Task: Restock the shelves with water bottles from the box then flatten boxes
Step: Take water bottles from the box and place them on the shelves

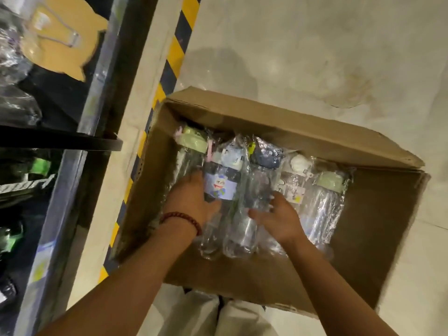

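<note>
Here, box [303, 132]: brown cardboard, lying open on the floor.
Bottles [324, 209]: clear plastic, crinkly wrapping.
Left hand [191, 200]: curling round the bear-label bottle [219, 187].
Right hand [278, 219]: fingers gripping a dark-capped bottle [257, 190].

We see a pale concrete floor [303, 44] with a darker round stain [349, 90] on it, and along the floor's left side runs a strip of yellow-and-black hazard tape [175, 53]. At upper left a tan, cat-shaped backing card [60, 42] carries a clear item in blurred wrapping, with crinkled plastic-wrapped goods [17, 105] just below it and green-and-black packages [36, 166] lower still, too blurred for us to identify. At the bottom edge we make out light-coloured trousers [206, 316].
</note>
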